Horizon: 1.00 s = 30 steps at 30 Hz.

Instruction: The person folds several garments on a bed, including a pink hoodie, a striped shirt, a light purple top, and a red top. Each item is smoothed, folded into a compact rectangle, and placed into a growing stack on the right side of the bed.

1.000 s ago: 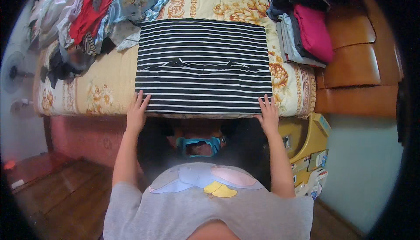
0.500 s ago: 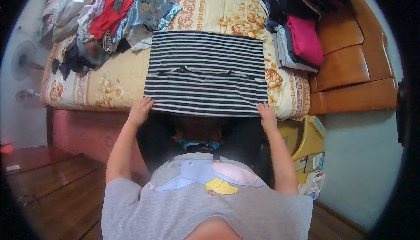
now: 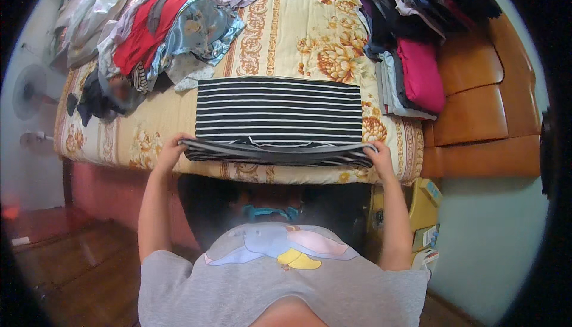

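A black-and-white striped garment (image 3: 278, 109), its exact kind not plain, lies on the bed with its far part spread flat. Its near edge is lifted and partly turned over, so the greyish underside shows as a long band. My left hand (image 3: 171, 151) pinches the left corner of that raised edge. The right corner is gripped by my right hand (image 3: 381, 159). Between the two hands the edge hangs nearly straight, just above the near side of the bed.
On the bed's flowered cover (image 3: 325, 41), a loose heap of clothes (image 3: 155, 35) lies at the far left. Stacked folded clothes (image 3: 420, 74) stand at the right, beside a brown wooden headboard (image 3: 471, 100). A fan (image 3: 30, 92) is at the left; a yellow stand (image 3: 411, 208) is near my right arm.
Both hands have raised the garment's near edge off the bed and carried it away from me, folding it up. The near part no longer lies flat.
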### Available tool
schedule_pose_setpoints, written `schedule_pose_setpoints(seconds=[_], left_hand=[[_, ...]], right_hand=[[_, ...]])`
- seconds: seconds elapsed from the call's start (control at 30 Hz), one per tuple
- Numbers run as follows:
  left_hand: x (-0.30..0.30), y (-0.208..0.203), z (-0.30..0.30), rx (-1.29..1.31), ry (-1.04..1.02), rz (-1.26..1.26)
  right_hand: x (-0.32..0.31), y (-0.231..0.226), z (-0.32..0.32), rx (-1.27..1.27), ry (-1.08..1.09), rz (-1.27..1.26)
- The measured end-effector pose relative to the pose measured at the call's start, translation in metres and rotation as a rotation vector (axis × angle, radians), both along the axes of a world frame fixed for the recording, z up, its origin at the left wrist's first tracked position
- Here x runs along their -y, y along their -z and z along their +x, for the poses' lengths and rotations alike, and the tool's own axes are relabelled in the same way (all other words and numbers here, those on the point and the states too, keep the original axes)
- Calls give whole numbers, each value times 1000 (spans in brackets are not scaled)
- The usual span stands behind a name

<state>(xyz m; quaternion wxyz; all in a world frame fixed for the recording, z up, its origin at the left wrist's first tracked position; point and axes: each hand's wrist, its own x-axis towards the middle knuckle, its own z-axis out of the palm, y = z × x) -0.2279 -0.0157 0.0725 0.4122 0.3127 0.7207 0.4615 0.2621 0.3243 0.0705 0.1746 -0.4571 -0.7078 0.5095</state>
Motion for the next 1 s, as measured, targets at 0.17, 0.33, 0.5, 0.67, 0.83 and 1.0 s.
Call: schedule_pose_setpoints(seconds=[0.17,0.33,0.5,0.67,0.83,1.0], left_hand=[[-69,18,-47,273,-200,68],[-127,45,-81,167,-199,-32],[-143,74,-107,74,-198,-81],[-161,79,-103,14,-258,-138],[-138,104,-92,-548,-312,-115],[-109,55,-6,-334,-408,-348]], right_hand=[[-75,13,-50,-117,113,-204],[-150,61,-80,134,40,15],[-173,50,-124,195,-55,25],[-198,91,-110,226,2,73],[-178,97,-106,237,296,401],[-75,63,-78,588,205,263]])
